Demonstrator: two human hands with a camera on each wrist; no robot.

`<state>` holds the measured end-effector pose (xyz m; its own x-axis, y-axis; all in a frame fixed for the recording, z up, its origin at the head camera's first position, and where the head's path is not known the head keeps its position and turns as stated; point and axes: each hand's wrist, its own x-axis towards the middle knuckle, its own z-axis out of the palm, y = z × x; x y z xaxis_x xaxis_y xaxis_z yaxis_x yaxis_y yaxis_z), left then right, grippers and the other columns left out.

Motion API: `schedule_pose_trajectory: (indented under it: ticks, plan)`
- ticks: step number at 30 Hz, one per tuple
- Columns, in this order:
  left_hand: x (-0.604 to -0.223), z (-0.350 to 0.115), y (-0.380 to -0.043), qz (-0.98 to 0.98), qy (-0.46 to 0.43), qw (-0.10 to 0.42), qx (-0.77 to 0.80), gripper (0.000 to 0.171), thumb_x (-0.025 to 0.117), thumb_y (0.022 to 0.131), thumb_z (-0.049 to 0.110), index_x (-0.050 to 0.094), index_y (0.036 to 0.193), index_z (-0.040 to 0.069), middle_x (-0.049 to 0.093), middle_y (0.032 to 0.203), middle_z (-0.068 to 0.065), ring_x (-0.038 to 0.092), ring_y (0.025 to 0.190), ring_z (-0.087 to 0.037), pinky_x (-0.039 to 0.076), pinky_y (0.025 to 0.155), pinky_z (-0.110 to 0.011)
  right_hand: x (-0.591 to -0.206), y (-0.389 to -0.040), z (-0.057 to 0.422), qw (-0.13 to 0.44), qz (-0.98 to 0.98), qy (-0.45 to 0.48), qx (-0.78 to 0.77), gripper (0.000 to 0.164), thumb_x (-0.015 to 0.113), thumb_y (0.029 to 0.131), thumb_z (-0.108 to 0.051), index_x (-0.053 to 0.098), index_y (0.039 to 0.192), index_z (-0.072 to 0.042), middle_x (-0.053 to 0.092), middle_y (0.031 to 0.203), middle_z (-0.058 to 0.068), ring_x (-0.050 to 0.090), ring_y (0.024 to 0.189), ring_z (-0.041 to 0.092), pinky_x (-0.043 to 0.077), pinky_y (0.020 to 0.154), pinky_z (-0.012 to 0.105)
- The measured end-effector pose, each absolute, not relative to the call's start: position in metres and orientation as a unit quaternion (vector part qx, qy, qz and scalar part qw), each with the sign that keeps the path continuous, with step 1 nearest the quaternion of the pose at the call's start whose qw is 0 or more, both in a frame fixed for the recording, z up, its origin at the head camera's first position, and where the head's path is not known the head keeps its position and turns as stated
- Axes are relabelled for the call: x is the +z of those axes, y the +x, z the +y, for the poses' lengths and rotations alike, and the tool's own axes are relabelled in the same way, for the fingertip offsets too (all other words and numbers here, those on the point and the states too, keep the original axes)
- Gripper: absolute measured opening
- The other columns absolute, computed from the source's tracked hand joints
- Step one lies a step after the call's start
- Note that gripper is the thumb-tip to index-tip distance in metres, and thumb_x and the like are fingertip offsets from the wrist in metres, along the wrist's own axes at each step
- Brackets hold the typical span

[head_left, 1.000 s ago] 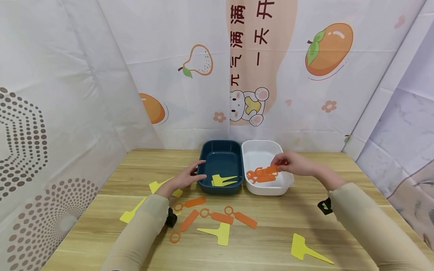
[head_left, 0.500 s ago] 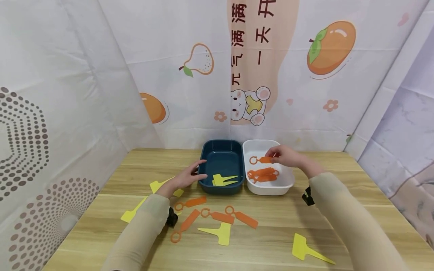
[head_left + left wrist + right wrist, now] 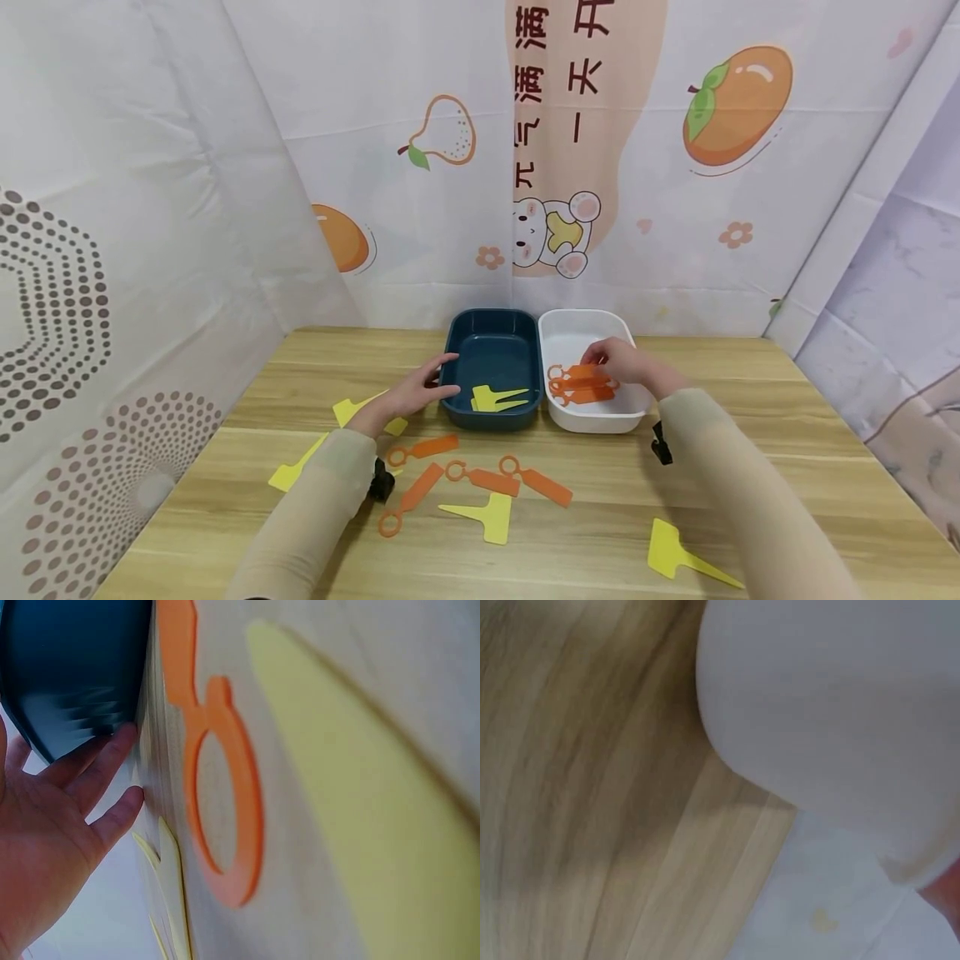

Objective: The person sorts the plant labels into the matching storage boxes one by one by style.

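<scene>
With its fingers at the right end of an orange ring tag (image 3: 576,372), my right hand (image 3: 628,365) pinches it low inside the white bin (image 3: 564,331). More orange ring tags (image 3: 588,393) lie just below it there. My left hand (image 3: 408,394) has its fingers spread and touches the left side of the blue bin (image 3: 491,357); the left wrist view shows the fingertips against that wall. Yellow T-shaped plant labels (image 3: 487,400) lie in the blue bin's near part. In the right wrist view the white bin's outer wall (image 3: 825,705) hides most of the hand.
Several orange ring tags (image 3: 491,482) lie on the wooden table (image 3: 585,550) before the bins. A yellow label (image 3: 495,518) is among them, another (image 3: 666,548) at the right, more (image 3: 288,475) near the left forearm. A printed curtain (image 3: 420,275) hangs behind.
My right hand has moved left and then nearer within the white bin, bringing the orange ring tag down beside the others. The left hand stays at the blue bin.
</scene>
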<state>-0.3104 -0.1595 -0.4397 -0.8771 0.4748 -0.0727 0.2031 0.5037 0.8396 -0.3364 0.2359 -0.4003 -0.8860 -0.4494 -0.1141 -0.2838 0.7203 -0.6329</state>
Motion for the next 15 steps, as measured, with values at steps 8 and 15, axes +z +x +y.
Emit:
schedule_pose_trajectory:
  ticks: [8,15]
  plan:
    - [-0.439,-0.159,-0.309,0.856,0.196,0.147,0.456,0.065,0.058,0.099,0.026,0.025,0.155,0.019,0.016,0.159,-0.015,0.020,0.142,-0.043,0.025,0.110,-0.055,-0.412,-0.341,0.229,0.116,0.937,-0.171,-0.284,0.012,0.058,0.090,0.004,0.068,0.092,-0.001,0.059,0.081,0.007,0.049,0.064,0.017,0.045,0.054,0.027]
    - [-0.441,-0.160,-0.310,0.854,0.198,0.150,0.458,0.065,0.059,0.099,0.027,0.025,0.155,0.020,0.016,0.159,-0.015,0.021,0.141,-0.043,0.026,0.110,-0.056,-0.418,-0.339,0.225,0.095,0.949,-0.158,-0.255,0.006,0.063,0.091,0.000,0.068,0.090,-0.001,0.060,0.081,0.007,0.050,0.072,0.020,0.043,0.063,0.029]
